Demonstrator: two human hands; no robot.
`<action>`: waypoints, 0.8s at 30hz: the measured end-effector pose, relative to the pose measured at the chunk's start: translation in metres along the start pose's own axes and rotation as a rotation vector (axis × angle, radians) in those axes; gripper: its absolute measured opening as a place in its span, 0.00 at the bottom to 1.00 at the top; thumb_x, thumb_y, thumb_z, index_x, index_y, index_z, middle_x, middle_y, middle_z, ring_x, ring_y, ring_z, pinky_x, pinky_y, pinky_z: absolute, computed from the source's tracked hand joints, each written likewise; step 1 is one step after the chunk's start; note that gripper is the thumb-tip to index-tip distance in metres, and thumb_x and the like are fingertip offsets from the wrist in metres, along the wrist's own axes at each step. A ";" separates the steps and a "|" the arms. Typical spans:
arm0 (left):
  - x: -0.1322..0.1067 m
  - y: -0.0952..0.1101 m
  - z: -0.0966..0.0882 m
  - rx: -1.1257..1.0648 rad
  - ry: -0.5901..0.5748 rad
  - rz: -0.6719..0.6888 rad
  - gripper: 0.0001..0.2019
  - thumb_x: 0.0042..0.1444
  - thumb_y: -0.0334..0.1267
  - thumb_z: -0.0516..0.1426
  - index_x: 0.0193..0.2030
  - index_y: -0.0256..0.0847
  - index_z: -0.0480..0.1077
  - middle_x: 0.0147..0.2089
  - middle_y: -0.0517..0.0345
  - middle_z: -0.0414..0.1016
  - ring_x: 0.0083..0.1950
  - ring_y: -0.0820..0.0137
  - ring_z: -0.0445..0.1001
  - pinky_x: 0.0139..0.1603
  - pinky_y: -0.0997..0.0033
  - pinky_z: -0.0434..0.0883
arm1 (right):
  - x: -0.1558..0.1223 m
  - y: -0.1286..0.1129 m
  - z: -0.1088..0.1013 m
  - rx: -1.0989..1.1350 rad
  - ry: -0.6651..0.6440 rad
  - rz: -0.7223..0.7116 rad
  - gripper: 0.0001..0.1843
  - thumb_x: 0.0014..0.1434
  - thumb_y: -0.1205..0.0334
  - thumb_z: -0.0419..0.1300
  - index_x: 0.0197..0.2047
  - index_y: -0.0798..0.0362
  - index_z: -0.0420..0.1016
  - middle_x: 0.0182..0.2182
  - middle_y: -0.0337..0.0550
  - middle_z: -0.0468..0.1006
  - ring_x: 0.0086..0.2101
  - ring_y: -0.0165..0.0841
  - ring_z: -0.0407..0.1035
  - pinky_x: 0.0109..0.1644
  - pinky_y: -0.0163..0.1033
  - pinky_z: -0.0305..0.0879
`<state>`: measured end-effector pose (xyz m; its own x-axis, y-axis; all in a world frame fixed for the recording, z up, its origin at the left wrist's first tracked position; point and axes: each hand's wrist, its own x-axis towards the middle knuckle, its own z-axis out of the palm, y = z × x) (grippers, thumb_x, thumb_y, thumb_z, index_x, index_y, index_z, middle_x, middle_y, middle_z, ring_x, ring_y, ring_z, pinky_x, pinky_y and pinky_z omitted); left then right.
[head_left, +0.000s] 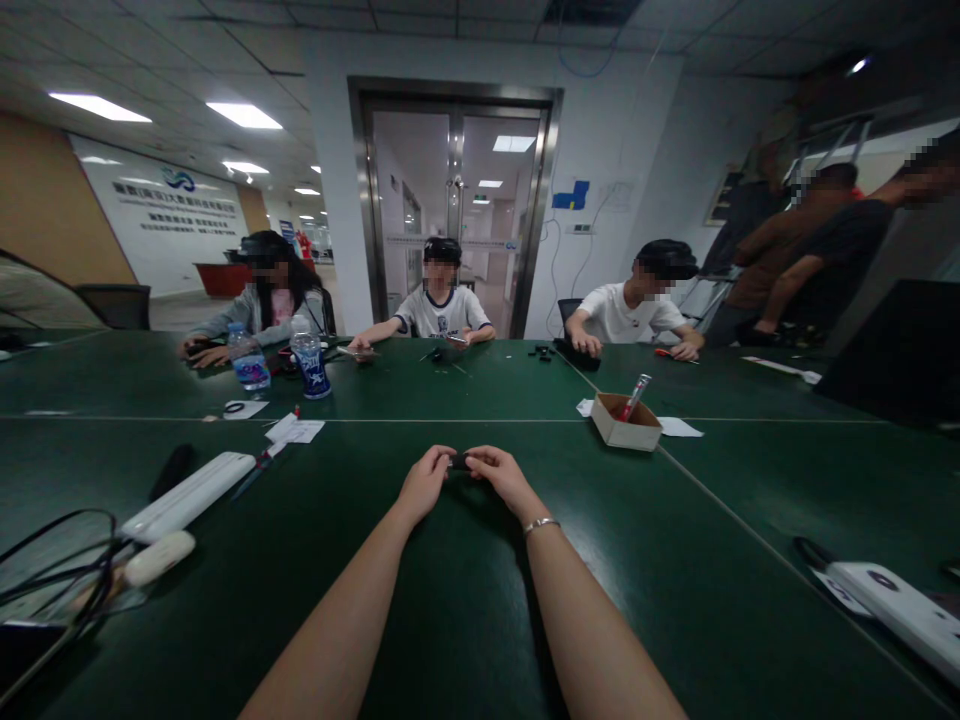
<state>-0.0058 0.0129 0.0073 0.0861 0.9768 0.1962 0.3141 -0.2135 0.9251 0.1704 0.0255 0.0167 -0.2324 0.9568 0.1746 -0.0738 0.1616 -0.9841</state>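
Observation:
Between my two hands is a small dark object point(460, 461), black with a lighter bit at its left end; it is too small for me to tell its kind. My left hand point(429, 480) pinches its left end with thumb and forefinger. The fingers of my right hand point(502, 478) are closed on the other end, and a metal bracelet point(541, 524) circles that wrist. Both hands are low over the green table point(465, 600), in the middle of the view.
A small cardboard box point(628, 434) with a red tube in it stands ahead right. White power strips point(191, 494) and cables lie left, another strip point(900, 600) right. Two bottles point(310, 365) stand ahead left. Three people with headsets sit across the table; others stand at far right.

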 end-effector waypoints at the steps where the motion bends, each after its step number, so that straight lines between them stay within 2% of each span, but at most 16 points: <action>1: 0.000 0.000 0.000 0.001 0.000 0.010 0.17 0.58 0.47 0.49 0.47 0.42 0.69 0.35 0.57 0.70 0.33 0.71 0.68 0.34 0.73 0.64 | 0.000 0.000 0.000 -0.003 -0.001 0.001 0.20 0.44 0.52 0.69 0.37 0.57 0.77 0.25 0.40 0.74 0.27 0.30 0.67 0.33 0.36 0.62; 3: 0.000 0.001 -0.001 -0.019 -0.012 -0.008 0.17 0.58 0.47 0.49 0.48 0.42 0.68 0.36 0.57 0.71 0.33 0.71 0.68 0.33 0.73 0.64 | 0.000 0.000 0.000 -0.008 0.004 0.003 0.21 0.44 0.51 0.69 0.37 0.57 0.77 0.25 0.40 0.74 0.27 0.30 0.67 0.34 0.36 0.62; 7: -0.001 0.003 -0.001 -0.004 -0.028 -0.018 0.20 0.60 0.50 0.45 0.48 0.41 0.69 0.28 0.59 0.68 0.30 0.71 0.67 0.31 0.73 0.63 | 0.000 -0.001 0.000 -0.008 0.006 0.006 0.20 0.43 0.51 0.69 0.37 0.56 0.77 0.25 0.40 0.74 0.26 0.31 0.67 0.33 0.37 0.63; 10: -0.002 0.004 -0.001 -0.015 -0.016 0.003 0.18 0.58 0.48 0.49 0.49 0.42 0.68 0.34 0.57 0.71 0.33 0.71 0.68 0.33 0.73 0.64 | -0.001 -0.002 0.000 -0.015 0.009 0.003 0.20 0.44 0.52 0.69 0.37 0.56 0.77 0.26 0.41 0.75 0.27 0.31 0.67 0.34 0.37 0.63; 14: -0.003 0.004 -0.001 -0.012 -0.032 -0.034 0.20 0.60 0.50 0.45 0.48 0.42 0.69 0.30 0.58 0.69 0.30 0.71 0.66 0.31 0.73 0.63 | -0.001 -0.003 0.000 -0.024 0.000 0.008 0.20 0.45 0.51 0.68 0.37 0.56 0.77 0.26 0.41 0.75 0.27 0.31 0.67 0.34 0.37 0.64; 18: -0.003 0.005 -0.002 -0.010 -0.015 -0.009 0.18 0.58 0.48 0.49 0.49 0.42 0.69 0.35 0.56 0.71 0.34 0.70 0.68 0.34 0.73 0.64 | -0.002 -0.004 0.000 -0.020 0.010 0.015 0.20 0.45 0.52 0.68 0.38 0.56 0.77 0.26 0.41 0.75 0.27 0.31 0.68 0.35 0.37 0.64; 22: -0.003 0.006 -0.002 -0.011 -0.023 -0.021 0.19 0.59 0.49 0.46 0.47 0.41 0.69 0.30 0.58 0.68 0.32 0.70 0.66 0.33 0.73 0.62 | -0.002 -0.005 0.001 -0.004 0.003 0.012 0.20 0.45 0.52 0.68 0.38 0.56 0.77 0.26 0.41 0.75 0.27 0.30 0.67 0.34 0.36 0.63; 24: -0.002 0.005 -0.001 -0.011 -0.019 -0.003 0.17 0.58 0.48 0.48 0.48 0.42 0.69 0.34 0.57 0.70 0.33 0.71 0.67 0.34 0.73 0.63 | -0.002 -0.005 0.001 -0.001 0.009 0.010 0.19 0.45 0.52 0.68 0.37 0.56 0.77 0.26 0.41 0.75 0.27 0.30 0.67 0.33 0.36 0.63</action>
<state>-0.0058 0.0099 0.0120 0.1029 0.9769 0.1871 0.3036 -0.2100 0.9294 0.1704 0.0223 0.0211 -0.2242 0.9605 0.1649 -0.0707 0.1527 -0.9857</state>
